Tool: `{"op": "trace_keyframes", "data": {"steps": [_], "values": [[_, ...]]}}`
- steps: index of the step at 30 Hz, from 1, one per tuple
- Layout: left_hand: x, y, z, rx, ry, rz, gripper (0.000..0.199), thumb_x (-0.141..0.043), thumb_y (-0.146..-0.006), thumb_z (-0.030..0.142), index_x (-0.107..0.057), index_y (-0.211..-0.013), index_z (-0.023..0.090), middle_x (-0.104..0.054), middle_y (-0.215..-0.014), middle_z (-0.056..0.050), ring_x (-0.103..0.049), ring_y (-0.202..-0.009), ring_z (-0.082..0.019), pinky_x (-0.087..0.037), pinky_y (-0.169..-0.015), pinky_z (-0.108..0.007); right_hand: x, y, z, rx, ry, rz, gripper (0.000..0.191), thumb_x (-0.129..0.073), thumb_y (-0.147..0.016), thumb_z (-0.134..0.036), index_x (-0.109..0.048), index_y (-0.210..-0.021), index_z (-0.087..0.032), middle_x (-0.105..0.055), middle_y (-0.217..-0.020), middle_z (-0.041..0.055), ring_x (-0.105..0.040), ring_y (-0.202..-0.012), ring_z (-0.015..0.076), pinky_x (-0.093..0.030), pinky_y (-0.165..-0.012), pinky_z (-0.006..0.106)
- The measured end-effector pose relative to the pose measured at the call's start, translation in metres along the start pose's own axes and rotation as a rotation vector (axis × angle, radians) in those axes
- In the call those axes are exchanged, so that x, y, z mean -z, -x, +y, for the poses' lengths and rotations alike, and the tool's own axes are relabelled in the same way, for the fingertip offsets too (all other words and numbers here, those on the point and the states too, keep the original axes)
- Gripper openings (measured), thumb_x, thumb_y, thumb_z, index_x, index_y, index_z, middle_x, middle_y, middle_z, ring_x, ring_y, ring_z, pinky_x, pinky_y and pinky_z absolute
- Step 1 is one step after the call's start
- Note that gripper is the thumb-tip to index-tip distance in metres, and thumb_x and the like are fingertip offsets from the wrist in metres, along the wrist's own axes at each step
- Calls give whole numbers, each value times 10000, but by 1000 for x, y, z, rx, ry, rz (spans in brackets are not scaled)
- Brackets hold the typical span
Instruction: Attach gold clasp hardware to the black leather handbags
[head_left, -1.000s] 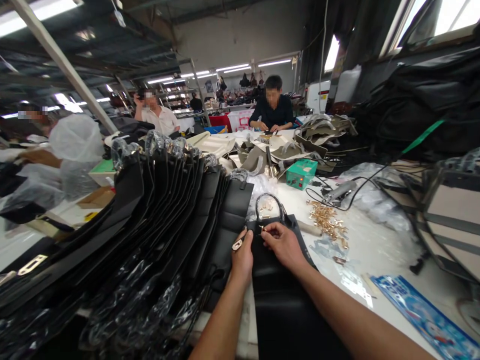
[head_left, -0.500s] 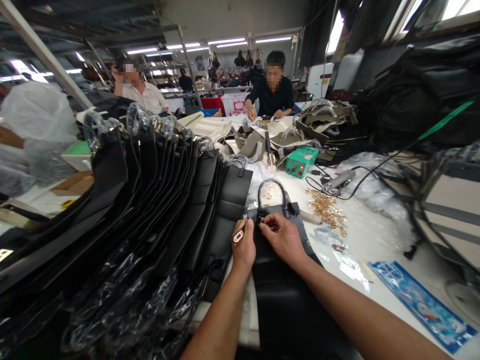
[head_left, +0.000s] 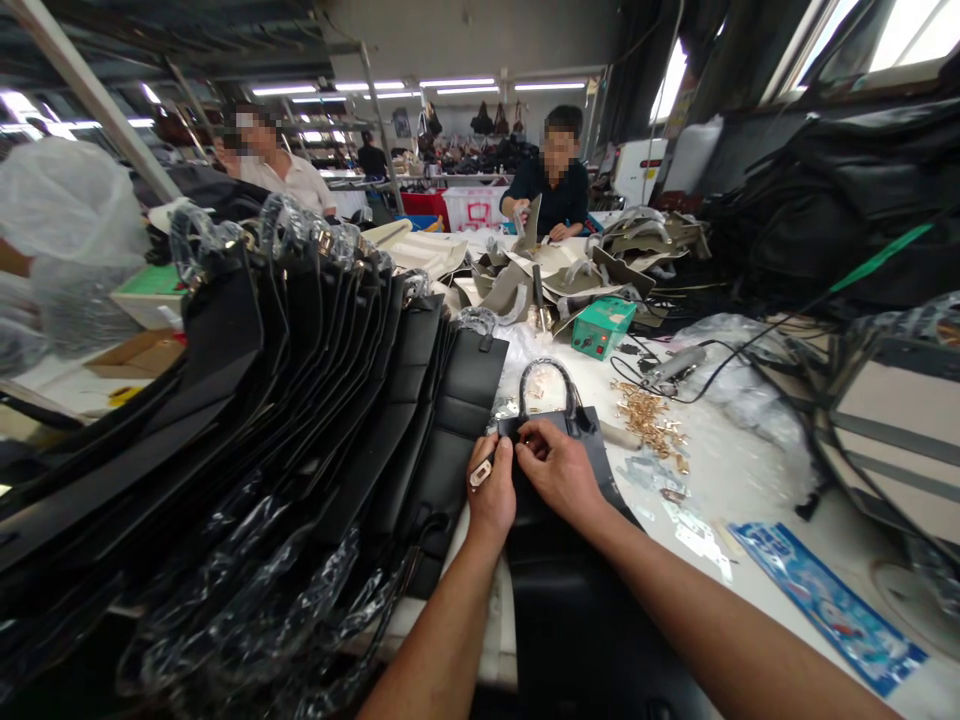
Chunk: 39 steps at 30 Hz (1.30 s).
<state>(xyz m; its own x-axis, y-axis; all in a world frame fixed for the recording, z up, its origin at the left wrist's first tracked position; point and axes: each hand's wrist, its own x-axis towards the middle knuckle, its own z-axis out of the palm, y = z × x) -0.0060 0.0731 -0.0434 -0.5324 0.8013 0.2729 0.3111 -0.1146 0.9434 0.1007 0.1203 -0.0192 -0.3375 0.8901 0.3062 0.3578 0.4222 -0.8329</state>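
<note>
A black leather bag panel lies in front of me, its arched handle wrapped in clear plastic. My left hand is closed around a black strap at the panel's upper left. A gold-coloured slotted clasp plate sticks out beside its fingers. Touching the panel just to the right, my right hand has thumb and fingers pinched together on a tiny gold-coloured fitting, mostly hidden by the fingertips.
Black bag panels stand stacked at left. On the white table are a pile of gold-coloured fittings, a green power box, a corded tool and a blue printed sheet. A co-worker handles beige pieces opposite.
My right hand has shifted slightly, its fingertips now closer to my left thumb and covering the small fitting. The clasp plate has tilted a little. The co-worker opposite has lifted a beige piece.
</note>
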Motion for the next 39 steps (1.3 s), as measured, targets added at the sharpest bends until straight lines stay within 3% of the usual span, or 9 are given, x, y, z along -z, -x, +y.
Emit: {"op": "trace_keyframes", "data": {"steps": [4,12,21,26,29,34,39], "values": [[-1,1,-7,85,82,3,282,-457,-947,362,-656,-1064,200,-685,-1054,-59,-608,-1041,-213,-439,-947,-321,1,-6,-1,-18,10,-79,135,-567,-793,-224,-643,-904,-221,-605,-643,-38,-576,-562,133,-432,-565,232],[1,5,-7,111,105,23,267,-460,-936,349,-668,-1038,217,-694,-1055,-44,-607,-1049,-215,-437,-961,-329,4,-8,3,2,19,-179,153,-555,-799,-222,-663,-907,-216,-617,-655,-27,-584,-593,147,-435,-589,240],[-1,5,-7,133,90,59,246,-468,-920,343,-672,-970,214,-699,-995,-42,-615,-1007,-215,-438,-958,-340,6,-15,-1,-37,60,-217,135,-587,-775,-207,-682,-870,-218,-615,-638,-36,-570,-590,143,-406,-579,240],[-1,3,-10,126,81,50,254,-466,-932,336,-665,-1021,207,-688,-1050,-52,-599,-1062,-216,-425,-991,-344,5,-15,-4,-87,44,-170,153,-608,-775,-210,-640,-925,-222,-608,-599,-56,-577,-548,136,-402,-561,239],[-1,3,-12,124,85,36,277,-462,-939,351,-667,-1054,204,-687,-1080,-57,-594,-1087,-218,-414,-1013,-348,3,-15,1,-170,-104,-145,186,-649,-754,-197,-601,-933,-215,-618,-586,-63,-596,-521,127,-408,-552,230],[-1,2,-12,122,114,21,314,-460,-944,379,-663,-1111,208,-669,-1175,-62,-565,-1160,-221,-383,-1048,-345,2,-21,15,-269,-340,-236,170,-702,-755,-320,-621,-786,-174,-663,-633,-6,-657,-531,153,-471,-512,232],[-2,-1,-15,166,182,33,330,-470,-936,377,-658,-1144,202,-667,-1204,-58,-553,-1187,-225,-366,-1064,-351,1,-16,21,-287,-457,-256,247,-697,-770,-391,-686,-871,-165,-711,-765,32,-703,-656,172,-545,-598,253]]}}
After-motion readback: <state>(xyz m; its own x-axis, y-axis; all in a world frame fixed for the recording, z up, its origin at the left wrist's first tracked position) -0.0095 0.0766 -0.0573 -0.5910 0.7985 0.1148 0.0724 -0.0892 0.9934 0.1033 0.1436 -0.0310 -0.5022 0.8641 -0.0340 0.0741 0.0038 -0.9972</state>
